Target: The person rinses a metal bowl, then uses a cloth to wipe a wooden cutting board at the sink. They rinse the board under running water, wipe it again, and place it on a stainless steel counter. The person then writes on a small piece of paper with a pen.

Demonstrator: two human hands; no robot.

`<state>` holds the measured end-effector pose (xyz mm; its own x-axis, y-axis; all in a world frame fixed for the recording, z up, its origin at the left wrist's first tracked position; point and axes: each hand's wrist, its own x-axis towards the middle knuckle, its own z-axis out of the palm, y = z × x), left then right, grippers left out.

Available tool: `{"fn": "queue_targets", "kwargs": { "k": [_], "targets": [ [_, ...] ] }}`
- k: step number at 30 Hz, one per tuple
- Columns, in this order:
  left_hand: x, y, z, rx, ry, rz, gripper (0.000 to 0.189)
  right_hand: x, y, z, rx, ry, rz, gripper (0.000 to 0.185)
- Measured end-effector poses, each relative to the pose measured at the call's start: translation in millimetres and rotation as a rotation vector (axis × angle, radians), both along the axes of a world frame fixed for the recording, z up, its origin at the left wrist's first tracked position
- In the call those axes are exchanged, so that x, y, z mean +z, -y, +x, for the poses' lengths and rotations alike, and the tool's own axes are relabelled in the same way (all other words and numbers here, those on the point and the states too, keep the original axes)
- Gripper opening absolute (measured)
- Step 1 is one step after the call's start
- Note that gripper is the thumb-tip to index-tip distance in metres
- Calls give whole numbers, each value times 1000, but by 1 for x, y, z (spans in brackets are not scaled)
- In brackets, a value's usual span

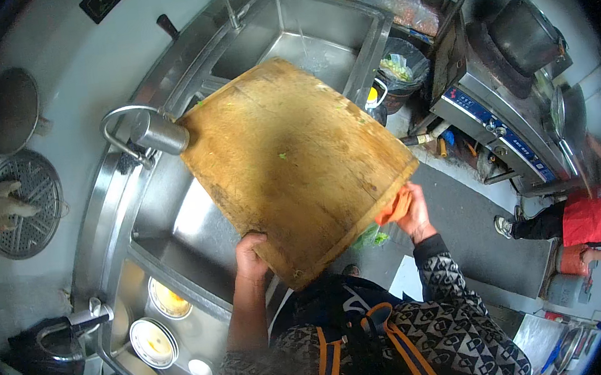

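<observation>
A large, thick wooden cutting board (297,154) is held tilted over the sinks, with bits of green on its stained face. My left hand (251,257) grips the board's near left edge, thumb on top. At the near right edge, my right hand (414,213) clasps an orange cloth (395,208) against the board; its fingers are partly hidden. A steel cylinder (161,134) beside a curved faucet (124,132) meets the board's left corner. Under the board lies the middle steel sink basin (177,224), partly covered.
Water runs into the far sink basin (318,46). Stacked plates (153,343) sit in the near basin. A lined bin (403,67) with scraps stands right of the sinks, near a stove (500,131) bearing a large pot (524,31). Another person in a red apron (593,215) is at the right.
</observation>
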<state>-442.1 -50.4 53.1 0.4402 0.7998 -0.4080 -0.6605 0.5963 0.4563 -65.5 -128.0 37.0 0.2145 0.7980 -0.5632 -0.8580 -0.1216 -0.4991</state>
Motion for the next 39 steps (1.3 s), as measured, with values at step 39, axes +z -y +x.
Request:
{"fn": "queue_targets", "kwargs": {
  "k": [39],
  "targets": [
    [105,263,-5,311,-323,78,82,-3,162,57,750,-13,94,57]
  ]
}}
